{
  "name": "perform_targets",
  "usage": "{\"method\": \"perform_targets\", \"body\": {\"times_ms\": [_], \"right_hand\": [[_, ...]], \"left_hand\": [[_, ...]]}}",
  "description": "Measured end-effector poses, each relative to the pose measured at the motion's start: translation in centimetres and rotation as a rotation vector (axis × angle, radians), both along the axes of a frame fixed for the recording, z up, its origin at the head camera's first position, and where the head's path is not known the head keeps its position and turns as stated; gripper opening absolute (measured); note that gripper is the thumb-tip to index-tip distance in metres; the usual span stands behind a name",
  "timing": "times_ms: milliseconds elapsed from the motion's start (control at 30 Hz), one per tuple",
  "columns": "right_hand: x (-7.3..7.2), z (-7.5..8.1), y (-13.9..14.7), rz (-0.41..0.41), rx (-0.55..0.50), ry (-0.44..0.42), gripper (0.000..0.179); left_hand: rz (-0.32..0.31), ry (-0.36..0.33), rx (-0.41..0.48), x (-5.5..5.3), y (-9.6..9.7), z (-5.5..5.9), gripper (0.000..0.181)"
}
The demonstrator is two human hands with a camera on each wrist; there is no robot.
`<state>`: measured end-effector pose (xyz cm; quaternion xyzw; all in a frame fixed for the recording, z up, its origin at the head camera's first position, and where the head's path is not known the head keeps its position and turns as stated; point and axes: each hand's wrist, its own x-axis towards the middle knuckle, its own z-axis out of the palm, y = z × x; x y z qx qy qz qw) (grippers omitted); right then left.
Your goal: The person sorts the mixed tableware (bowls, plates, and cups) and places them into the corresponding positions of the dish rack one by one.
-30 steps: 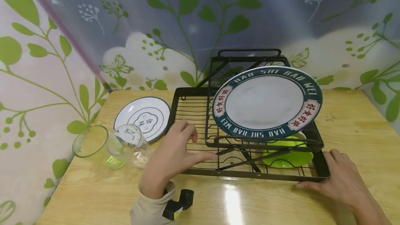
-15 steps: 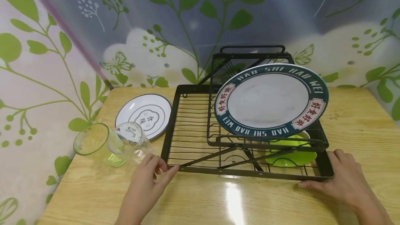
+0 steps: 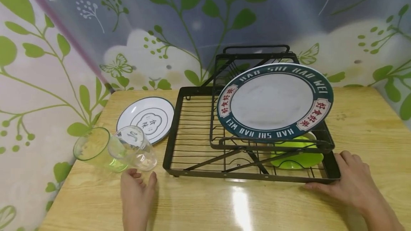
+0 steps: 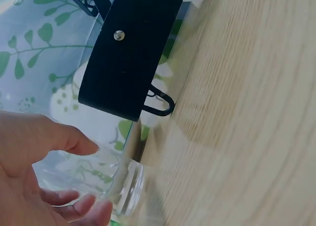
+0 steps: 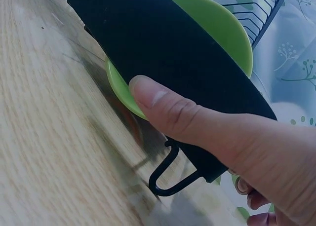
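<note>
My left hand (image 3: 138,195) is just in front of a clear glass (image 3: 147,158) at the left of the table. In the left wrist view, the thumb and fingers (image 4: 81,208) are spread around the near side of that clear glass (image 4: 129,191); whether they touch it I cannot tell. At the front right corner of a black wire dish rack (image 3: 205,174), my right hand (image 3: 353,184) grips the frame. Its thumb (image 5: 168,105) lies on the front rim, with the other fingers round the side. A large green-rimmed plate (image 3: 273,99) leans on the rack's upper tier.
A green-tinted glass (image 3: 96,149) stands left of the clear one. Behind them lies a small white plate (image 3: 128,117), beside the rack. Under the upper tier sits a lime green bowl (image 3: 293,161). Leaf-patterned curtains (image 3: 179,27) border the wooden table (image 3: 205,206).
My left hand has moved left, from over the rack's front to its left corner and then to the clear glass. The right hand stays on the rack, which has barely shifted.
</note>
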<state>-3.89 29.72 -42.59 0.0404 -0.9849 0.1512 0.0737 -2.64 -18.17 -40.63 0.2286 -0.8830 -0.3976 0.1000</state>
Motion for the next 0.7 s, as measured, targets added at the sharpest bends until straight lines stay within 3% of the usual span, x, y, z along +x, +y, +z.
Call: {"method": "perform_targets", "body": {"times_ms": [133, 300, 500, 700], "right_hand": [[-0.1, 0.0, 0.1, 0.009, 0.003, 0.004, 0.09], [0.0, -0.1, -0.1, 0.01, 0.001, 0.019, 0.088], [0.1, 0.0, -0.1, 0.008, 0.02, 0.012, 0.104], [0.1, -0.1, 0.0, 0.009, 0.027, -0.004, 0.097]], "left_hand": [[0.005, 0.001, 0.002, -0.6, -0.1, -0.1, 0.069], [0.036, 0.036, -0.022, -1.3, -0.5, -0.3, 0.073], [0.066, 0.07, 0.072, -2.2, -1.0, -1.5, 0.073], [0.089, 0.139, 0.177, -2.9, -1.2, -2.2, 0.073]]}}
